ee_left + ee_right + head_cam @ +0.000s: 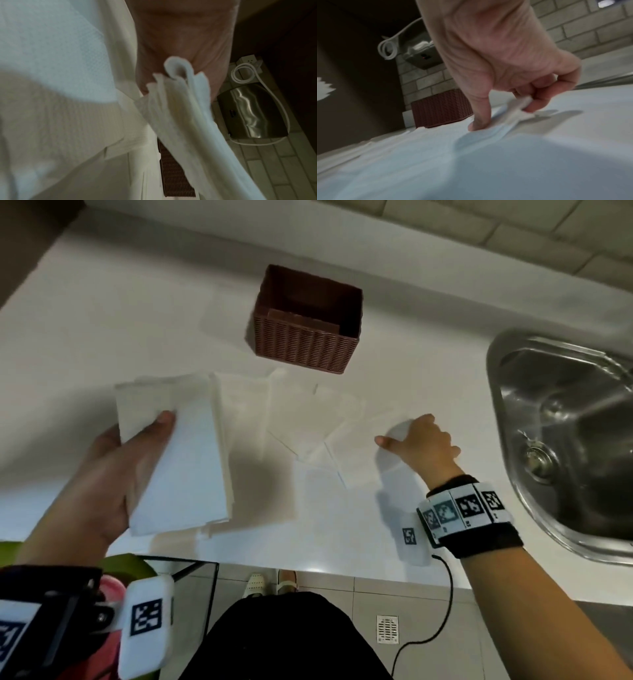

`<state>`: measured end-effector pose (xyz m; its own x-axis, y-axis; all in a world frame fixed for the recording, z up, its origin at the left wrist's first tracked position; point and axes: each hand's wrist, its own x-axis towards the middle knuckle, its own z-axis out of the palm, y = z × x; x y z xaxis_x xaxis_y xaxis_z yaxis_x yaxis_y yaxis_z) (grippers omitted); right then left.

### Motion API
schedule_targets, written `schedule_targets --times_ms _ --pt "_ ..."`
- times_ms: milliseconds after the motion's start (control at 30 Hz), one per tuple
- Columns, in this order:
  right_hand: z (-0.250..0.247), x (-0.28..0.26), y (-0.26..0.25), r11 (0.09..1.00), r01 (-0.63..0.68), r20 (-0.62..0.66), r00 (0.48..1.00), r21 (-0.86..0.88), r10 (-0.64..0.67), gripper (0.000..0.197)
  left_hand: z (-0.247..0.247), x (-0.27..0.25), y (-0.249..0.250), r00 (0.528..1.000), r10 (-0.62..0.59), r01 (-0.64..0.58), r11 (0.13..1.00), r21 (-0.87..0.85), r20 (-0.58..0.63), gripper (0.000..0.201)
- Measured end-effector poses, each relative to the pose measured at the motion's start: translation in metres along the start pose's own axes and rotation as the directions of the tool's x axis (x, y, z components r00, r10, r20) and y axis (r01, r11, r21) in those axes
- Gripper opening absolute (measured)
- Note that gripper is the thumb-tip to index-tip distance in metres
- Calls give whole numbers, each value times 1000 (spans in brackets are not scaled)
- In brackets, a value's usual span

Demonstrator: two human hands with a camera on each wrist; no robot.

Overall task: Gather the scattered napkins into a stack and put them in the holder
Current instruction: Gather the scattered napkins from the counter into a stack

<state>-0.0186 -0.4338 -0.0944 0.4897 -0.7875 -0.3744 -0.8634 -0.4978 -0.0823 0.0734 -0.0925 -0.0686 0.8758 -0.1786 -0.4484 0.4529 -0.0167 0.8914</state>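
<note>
My left hand [147, 440] holds a stack of white napkins [181, 467] above the counter's left side, thumb on top; its layered edges [181, 111] show in the left wrist view. Several more napkins [301, 419] lie overlapping on the white counter [102, 320]. My right hand [402, 431] is on the rightmost napkin [363, 463]. Its thumb [476, 121] presses down while the curled fingers [537, 102] pinch the bunched edge [520, 108]. The brown woven holder [308, 320] stands behind the napkins with its inside dark.
A steel sink [565, 440] is sunk into the counter just right of my right hand. A tiled wall [479, 231] runs behind the holder, with a steel appliance [248, 115] and a white cord. The counter's front edge is close to my body.
</note>
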Motion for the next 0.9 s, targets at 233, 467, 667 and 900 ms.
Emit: schedule_targets --times_ms 233,467,667,900 --pt "-38 -6 15 923 316 59 940 218 -336 40 -23 -3 5 997 2 -7 998 -57 -80 23" --pt "-126 -59 -3 791 588 350 715 166 -605 20 -39 -8 8 987 13 -25 997 -69 -160 19" --pt "-103 -28 -56 762 625 435 647 169 -626 12 -35 -9 7 989 3 -19 994 -104 -149 24" --pt "-74 -4 -88 780 610 482 645 143 -593 17 -42 -12 3 982 -2 -18 995 -102 -188 20"
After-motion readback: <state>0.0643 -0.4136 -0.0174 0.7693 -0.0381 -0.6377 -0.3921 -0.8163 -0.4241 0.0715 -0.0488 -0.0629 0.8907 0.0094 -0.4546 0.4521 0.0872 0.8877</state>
